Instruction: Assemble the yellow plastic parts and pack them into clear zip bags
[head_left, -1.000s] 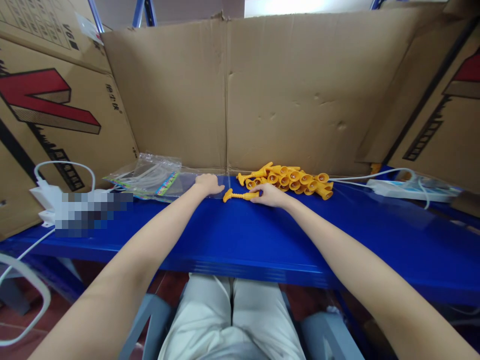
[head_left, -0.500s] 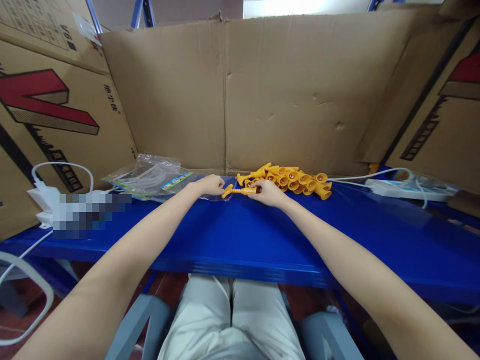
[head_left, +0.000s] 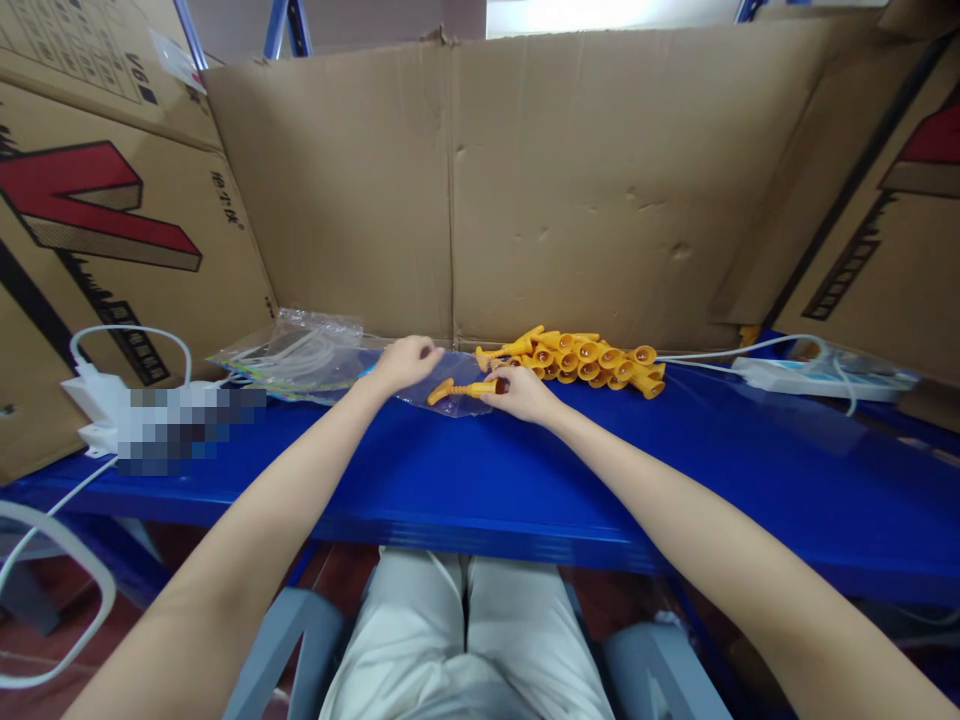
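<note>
Right hand (head_left: 519, 396) gripped yellow piece (head_left: 466, 389) by its right end; left hand (head_left: 409, 362) curled at clear bag (head_left: 450, 367), grip undeterminable.

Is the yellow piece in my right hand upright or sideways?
Sideways: the yellow piece stretches left from the right hand, across the view.

Yellow horn-shaped piece (head_left: 461, 389), held by its flared end, at clear plastic bag (head_left: 418, 388).
Piece: hooked head to the left, ridged shank, dark opening to the right, roughly sideways with slight slant. Bag: see-through, wrinkled, spread on blue table (head_left: 480, 470), edge showing around piece; inside or above bag, can't tell through the shine.
</note>
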